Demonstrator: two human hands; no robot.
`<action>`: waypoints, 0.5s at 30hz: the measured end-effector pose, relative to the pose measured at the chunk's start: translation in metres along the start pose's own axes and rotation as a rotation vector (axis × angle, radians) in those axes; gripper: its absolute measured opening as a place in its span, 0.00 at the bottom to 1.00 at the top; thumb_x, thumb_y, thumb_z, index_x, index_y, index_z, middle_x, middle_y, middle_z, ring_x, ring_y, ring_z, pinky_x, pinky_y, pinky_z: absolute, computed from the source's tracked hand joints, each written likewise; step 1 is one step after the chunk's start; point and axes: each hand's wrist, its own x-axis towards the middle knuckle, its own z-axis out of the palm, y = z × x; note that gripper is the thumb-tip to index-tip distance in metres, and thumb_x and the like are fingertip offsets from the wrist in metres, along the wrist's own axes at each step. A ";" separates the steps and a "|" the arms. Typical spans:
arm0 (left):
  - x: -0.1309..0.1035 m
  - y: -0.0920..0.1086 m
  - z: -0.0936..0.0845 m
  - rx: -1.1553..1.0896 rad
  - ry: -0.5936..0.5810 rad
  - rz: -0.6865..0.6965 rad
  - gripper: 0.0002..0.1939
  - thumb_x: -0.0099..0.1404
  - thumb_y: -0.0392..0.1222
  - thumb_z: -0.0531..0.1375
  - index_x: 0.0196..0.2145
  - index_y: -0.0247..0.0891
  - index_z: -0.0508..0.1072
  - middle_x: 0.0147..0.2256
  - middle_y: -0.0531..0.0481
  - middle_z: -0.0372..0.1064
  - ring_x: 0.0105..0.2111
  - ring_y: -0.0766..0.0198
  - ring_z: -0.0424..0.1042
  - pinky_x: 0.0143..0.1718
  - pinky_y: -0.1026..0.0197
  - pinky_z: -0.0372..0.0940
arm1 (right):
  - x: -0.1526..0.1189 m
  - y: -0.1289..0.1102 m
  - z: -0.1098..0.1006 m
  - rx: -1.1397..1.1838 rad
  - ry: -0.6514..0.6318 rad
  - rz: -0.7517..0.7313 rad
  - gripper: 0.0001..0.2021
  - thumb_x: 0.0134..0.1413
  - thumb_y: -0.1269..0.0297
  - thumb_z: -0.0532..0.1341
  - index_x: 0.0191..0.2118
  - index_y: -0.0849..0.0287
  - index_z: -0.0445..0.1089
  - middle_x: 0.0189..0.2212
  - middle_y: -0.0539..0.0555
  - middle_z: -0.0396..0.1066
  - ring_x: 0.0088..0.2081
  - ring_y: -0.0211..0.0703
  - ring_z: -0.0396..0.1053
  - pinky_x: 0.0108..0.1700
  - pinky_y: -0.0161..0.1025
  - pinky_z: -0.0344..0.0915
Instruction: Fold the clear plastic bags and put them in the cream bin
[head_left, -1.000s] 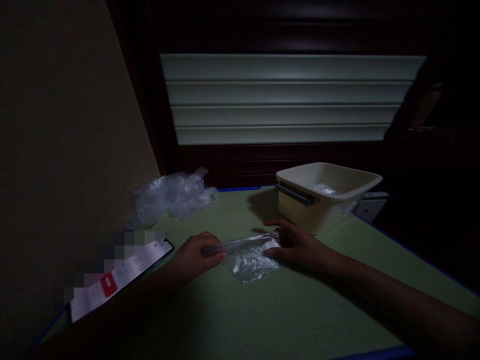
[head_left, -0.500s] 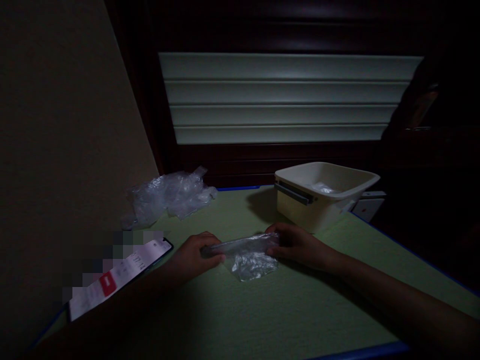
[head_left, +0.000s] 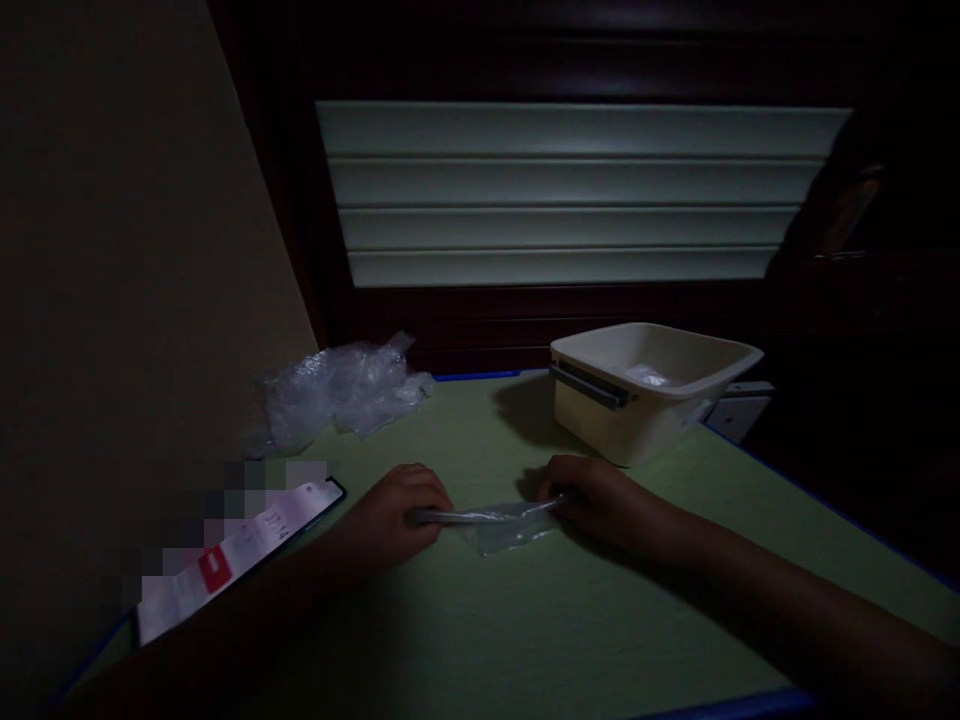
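A clear plastic bag (head_left: 506, 527) is stretched between my two hands just over the green table (head_left: 480, 630). Its upper edge forms a narrow folded strip, and a thin flap hangs below it. My left hand (head_left: 401, 515) is closed on the left end of the strip. The right end is pinched in my right hand (head_left: 604, 503), whose fingertips are partly hidden. Beyond my right hand stands a cream bin (head_left: 622, 425) with a grey handle and some clear plastic (head_left: 649, 375) inside.
Crumpled clear plastic bags (head_left: 341, 390) lie at the back left by the wall. A lit phone (head_left: 247, 550) rests at the left, beside my left forearm. Behind the bin's right side is a white object (head_left: 739, 412). A slatted panel (head_left: 562, 190) rises behind the table.
The strip between my hands has become narrower, and less of the flap shows below it. Both hands have turned slightly, with the left fingers curled further over the bag.
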 end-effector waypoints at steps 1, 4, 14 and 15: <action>0.000 0.001 -0.001 0.023 -0.006 0.037 0.07 0.53 0.30 0.54 0.27 0.36 0.72 0.27 0.50 0.67 0.32 0.63 0.66 0.37 0.60 0.59 | -0.001 -0.001 -0.001 -0.043 0.004 -0.022 0.13 0.42 0.82 0.53 0.30 0.60 0.69 0.28 0.52 0.69 0.31 0.40 0.66 0.35 0.37 0.61; 0.000 0.005 -0.002 0.178 -0.018 0.180 0.09 0.55 0.28 0.53 0.29 0.36 0.71 0.28 0.49 0.67 0.32 0.62 0.65 0.37 0.59 0.58 | -0.005 -0.009 -0.003 -0.196 0.058 -0.109 0.18 0.42 0.83 0.51 0.36 0.60 0.71 0.33 0.56 0.70 0.35 0.43 0.67 0.38 0.39 0.63; 0.000 0.017 0.000 0.668 -0.100 0.436 0.12 0.66 0.31 0.47 0.29 0.34 0.69 0.26 0.48 0.64 0.30 0.61 0.62 0.37 0.56 0.58 | -0.025 -0.056 0.019 -0.320 -0.146 -0.177 0.30 0.59 0.55 0.49 0.61 0.70 0.48 0.60 0.67 0.47 0.60 0.54 0.47 0.58 0.54 0.50; 0.001 0.018 0.001 0.697 -0.102 0.454 0.13 0.66 0.31 0.47 0.29 0.34 0.69 0.26 0.48 0.64 0.30 0.61 0.62 0.37 0.56 0.59 | -0.026 -0.057 0.020 -0.315 -0.237 -0.174 0.32 0.59 0.52 0.48 0.62 0.71 0.45 0.61 0.67 0.43 0.61 0.55 0.42 0.59 0.55 0.46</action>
